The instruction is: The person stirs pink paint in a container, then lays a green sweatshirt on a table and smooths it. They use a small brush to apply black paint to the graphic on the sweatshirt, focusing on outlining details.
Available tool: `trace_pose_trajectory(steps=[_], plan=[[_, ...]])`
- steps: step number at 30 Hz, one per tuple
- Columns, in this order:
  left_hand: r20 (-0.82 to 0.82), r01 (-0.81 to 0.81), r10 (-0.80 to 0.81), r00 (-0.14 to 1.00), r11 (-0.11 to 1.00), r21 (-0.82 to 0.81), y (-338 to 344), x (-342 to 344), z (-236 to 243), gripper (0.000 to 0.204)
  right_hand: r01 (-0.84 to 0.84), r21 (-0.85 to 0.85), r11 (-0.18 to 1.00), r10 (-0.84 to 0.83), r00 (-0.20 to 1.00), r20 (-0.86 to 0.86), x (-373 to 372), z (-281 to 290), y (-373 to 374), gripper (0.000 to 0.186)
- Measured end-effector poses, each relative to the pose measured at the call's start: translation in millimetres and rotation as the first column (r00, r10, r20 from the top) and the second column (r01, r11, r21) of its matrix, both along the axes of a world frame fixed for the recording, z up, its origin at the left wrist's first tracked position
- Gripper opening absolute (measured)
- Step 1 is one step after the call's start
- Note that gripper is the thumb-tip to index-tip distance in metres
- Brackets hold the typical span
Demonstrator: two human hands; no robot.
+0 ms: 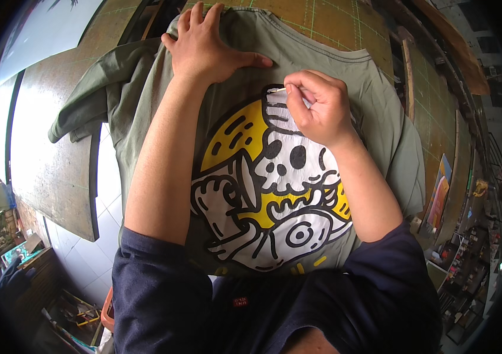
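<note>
An olive-green T-shirt (144, 100) lies spread out in front of me. Its print is a large cartoon skull (289, 159) in white, black and yellow. My left hand (207, 47) presses flat on the cloth near the collar, fingers spread and thumb pointing right. With thumb and fingertips my right hand (320, 106) pinches a thin pale stick (280, 90). The stick's tip touches or hovers just over the black outline at the top of the print; I cannot tell which. Its exact kind is too small to make out, and the fingers hide its other end.
Beneath the shirt is a worn board (333, 23) with green grid lines. A dark-edged panel (56, 171) stands at the left, above white floor tiles (88, 259). Shelves (469, 259) crowded with small containers run along the right. A colourful picture (438, 194) leans by the right sleeve.
</note>
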State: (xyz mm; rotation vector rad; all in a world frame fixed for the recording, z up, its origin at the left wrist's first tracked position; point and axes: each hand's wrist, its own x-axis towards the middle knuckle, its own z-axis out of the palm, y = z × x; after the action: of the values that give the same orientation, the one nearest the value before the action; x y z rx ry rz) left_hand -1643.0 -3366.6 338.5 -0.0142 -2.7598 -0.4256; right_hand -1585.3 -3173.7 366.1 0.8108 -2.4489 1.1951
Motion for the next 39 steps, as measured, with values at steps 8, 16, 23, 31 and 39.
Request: trace_pose_trajectory(steps=[8, 16, 23, 31, 39], plan=[[0.149, -0.032, 0.022, 0.989, 0.997, 0.071, 11, 13, 33, 0.111, -0.020, -0.027, 0.999, 0.020, 0.999, -0.029, -1, -4, 2, 0.004], [0.005, -0.014, 0.014, 1.000, 1.000, -0.001, 1, 0, 0, 0.115, -0.015, -0.019, 1.000, 0.013, 0.998, -0.060, -1, -4, 0, 0.003], [0.244, -0.054, 0.034, 0.969, 0.996, 0.076, 11, 11, 40, 0.110, 0.021, -0.017, 1.000, -0.021, 0.999, -0.047, -2, -5, 0, 0.002], [-0.003, -0.003, 0.003, 1.000, 1.000, 0.014, 0, -1, -1, 0.113, 0.023, -0.014, 1.000, -0.023, 0.999, -0.034, -1, -3, -2, 0.003], [0.013, -0.012, 0.012, 1.000, 1.000, -0.014, 2, 1, 4, 0.113, 0.020, -0.032, 0.999, -0.022, 0.998, -0.062, -2, -5, -3, 0.004]])
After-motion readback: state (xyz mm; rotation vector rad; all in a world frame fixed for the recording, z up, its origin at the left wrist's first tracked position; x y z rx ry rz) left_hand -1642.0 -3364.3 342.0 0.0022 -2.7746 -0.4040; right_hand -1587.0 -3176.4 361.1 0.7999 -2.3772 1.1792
